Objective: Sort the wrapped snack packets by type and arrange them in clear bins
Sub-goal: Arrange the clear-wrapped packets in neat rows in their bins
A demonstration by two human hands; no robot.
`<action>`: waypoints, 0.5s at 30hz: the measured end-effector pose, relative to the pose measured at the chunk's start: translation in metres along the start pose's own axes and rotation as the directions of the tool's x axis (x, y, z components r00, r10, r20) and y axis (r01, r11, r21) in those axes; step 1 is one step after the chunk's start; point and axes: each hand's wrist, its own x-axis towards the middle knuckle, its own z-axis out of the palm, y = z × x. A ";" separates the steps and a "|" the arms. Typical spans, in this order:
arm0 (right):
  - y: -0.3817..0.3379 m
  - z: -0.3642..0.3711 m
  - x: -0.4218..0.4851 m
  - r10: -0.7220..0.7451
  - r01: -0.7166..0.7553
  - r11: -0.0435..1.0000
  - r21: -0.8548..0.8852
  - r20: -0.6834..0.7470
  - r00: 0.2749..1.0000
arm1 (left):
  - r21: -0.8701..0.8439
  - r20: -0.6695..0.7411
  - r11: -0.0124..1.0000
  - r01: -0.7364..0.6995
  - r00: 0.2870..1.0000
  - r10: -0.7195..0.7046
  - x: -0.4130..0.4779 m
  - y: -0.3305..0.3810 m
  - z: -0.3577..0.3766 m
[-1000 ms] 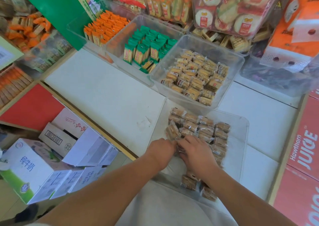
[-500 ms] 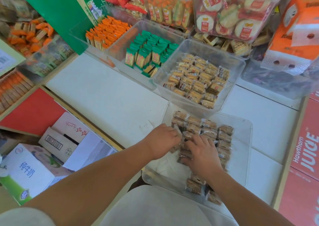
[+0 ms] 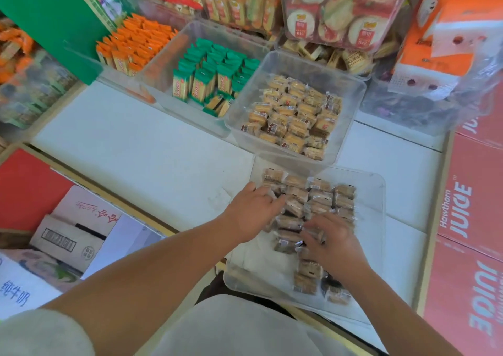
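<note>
**Step in hand: squaring the rows in the near clear bin point(image 3: 374, 219).**

The brown wrapped packets point(image 3: 318, 200) lie in this bin, packed in rows at its far end. A few loose packets point(image 3: 306, 279) lie nearer its front wall.

The hands are apart. The left hand point(image 3: 253, 211) rests with fairly straight fingers against the left side of the rows. The right hand point(image 3: 336, 248) lies on top of the packets nearer the front.

Recommended: push each row from the side with flat fingers, steady the top with the other hand, and keep the packets on edge and facing one way. Feed in the loose packets last.

Limits of view: the right fingertips are blurred, so whether they pinch a packet cannot be determined. The right forearm hides part of the loose packets. Packet print is illegible. The tan-packet bin point(image 3: 353, 94) just beyond looks similar; whether it holds the same type cannot be determined.
</note>
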 end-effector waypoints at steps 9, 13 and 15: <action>-0.003 -0.013 -0.042 0.056 -0.056 0.998 -0.001 0.041 0.998 | 0.064 -0.020 0.998 0.010 1.000 -0.009 0.006 0.000 0.013; -0.001 -0.014 -0.048 0.062 -0.061 0.998 -0.011 0.022 0.998 | 0.103 0.020 0.994 0.018 1.000 -0.020 0.009 0.005 0.014; -0.001 -0.014 -0.048 0.075 -0.076 0.997 0.003 0.028 0.997 | 0.095 0.018 0.995 0.037 0.999 -0.038 0.009 0.007 0.013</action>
